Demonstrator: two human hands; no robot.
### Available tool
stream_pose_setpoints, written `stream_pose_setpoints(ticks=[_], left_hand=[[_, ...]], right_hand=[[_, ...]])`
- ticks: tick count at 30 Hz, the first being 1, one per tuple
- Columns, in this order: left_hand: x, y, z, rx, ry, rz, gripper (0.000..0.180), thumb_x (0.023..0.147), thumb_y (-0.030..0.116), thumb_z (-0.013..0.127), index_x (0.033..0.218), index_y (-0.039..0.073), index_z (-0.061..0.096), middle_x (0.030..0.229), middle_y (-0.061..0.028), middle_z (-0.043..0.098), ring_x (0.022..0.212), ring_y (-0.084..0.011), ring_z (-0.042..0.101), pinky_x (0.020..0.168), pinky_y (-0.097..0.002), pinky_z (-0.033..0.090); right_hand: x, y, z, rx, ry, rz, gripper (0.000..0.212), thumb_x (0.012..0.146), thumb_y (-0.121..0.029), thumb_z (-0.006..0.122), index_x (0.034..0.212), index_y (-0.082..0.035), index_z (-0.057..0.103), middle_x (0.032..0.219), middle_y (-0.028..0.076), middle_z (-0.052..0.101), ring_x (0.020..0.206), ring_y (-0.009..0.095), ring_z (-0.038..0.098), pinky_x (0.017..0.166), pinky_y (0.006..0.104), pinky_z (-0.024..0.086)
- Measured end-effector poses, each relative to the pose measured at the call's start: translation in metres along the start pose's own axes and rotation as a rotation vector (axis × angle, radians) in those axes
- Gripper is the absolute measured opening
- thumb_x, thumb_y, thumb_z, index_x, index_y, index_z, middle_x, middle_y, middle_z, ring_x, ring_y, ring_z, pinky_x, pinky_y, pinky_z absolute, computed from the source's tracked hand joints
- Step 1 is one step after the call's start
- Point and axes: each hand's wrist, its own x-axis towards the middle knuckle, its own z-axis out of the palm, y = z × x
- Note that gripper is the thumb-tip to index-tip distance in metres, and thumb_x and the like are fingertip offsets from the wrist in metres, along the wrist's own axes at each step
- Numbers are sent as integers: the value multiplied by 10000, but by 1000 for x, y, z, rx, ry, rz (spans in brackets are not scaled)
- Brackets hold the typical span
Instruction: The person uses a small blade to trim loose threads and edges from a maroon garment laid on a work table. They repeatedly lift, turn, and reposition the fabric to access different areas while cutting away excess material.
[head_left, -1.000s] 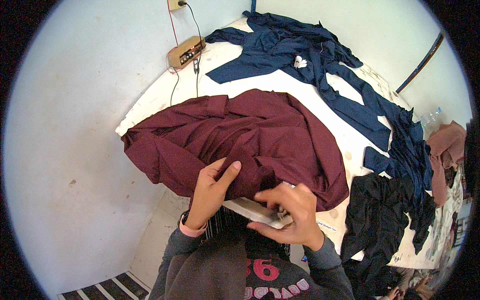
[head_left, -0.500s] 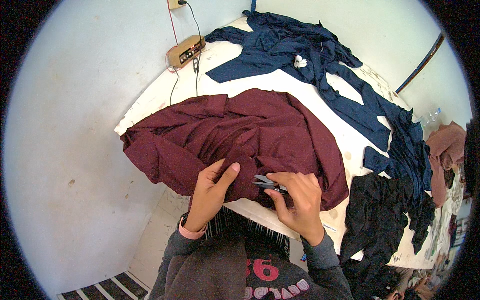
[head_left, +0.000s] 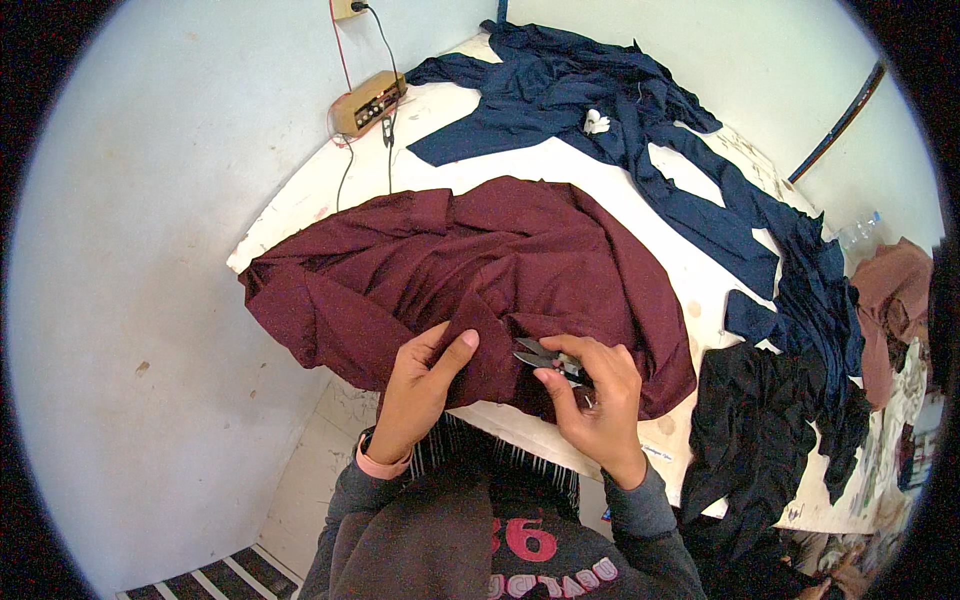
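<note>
A maroon garment (head_left: 400, 260) lies bunched over the near edge of the white table. My left hand (head_left: 425, 375) pinches a fold of it, thumb on top and fingers underneath. Beside that fold, my right hand (head_left: 600, 395) holds small thread snips (head_left: 540, 355) between thumb and fingers. The blades point left toward the pinched cloth and stand slightly apart. Whether a thread lies between them is too fine to make out.
Navy garments (head_left: 560, 90) spread across the back and right of the table (head_left: 590, 185), with a small white piece (head_left: 597, 122) on them. Black cloth (head_left: 745, 420) hangs at the right edge. A brown box with knobs (head_left: 368, 103) and cables sits at back left, near the wall.
The snips have drawn back slightly to the right, away from the pinched fold, and turned a little in my right hand. My left hand keeps its grip in nearly the same place.
</note>
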Motion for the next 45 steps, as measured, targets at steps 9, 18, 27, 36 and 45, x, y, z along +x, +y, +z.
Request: stream_pose_setpoints(ticks=[9,18,27,36,45], left_hand=[[-1,-2,0,166,22,25,349,1019,266,670,1216,-21,692,1061,-59,735,948,-64,611,832,-263,488],[-9,-24,-32,1352,289,679,562,653,89,829,1191,149,682,1107,-69,696,1035,-290,650,872,-397,481],[-25,-18,-128,830,409,434,431,670,-84,666,1069,74,715,1182,-92,698,1080,-246,652,933,-365,481],[-6,59,-115,7,582,420,344,1028,263,660,1235,-11,632,1135,-116,718,933,-152,688,829,-293,538],[11,62,-116,89,522,395,262,1011,237,684,1086,-10,728,951,-72,752,778,-99,675,710,-248,531]], right_hand=[[0,11,10,38,68,-54,197,828,-133,799,1001,-80,722,837,56,694,720,224,640,665,346,423],[44,26,-14,93,304,-113,234,704,126,559,864,-16,654,812,71,585,714,163,539,652,280,422],[74,47,-61,223,664,27,54,1000,-21,564,1054,-13,564,881,9,592,813,86,539,760,226,441],[62,73,-78,328,460,354,220,968,-147,723,826,-57,581,753,-66,515,698,28,410,619,210,308],[41,79,-73,388,446,420,197,983,-112,699,841,-63,571,765,-68,512,710,21,426,643,193,322]])
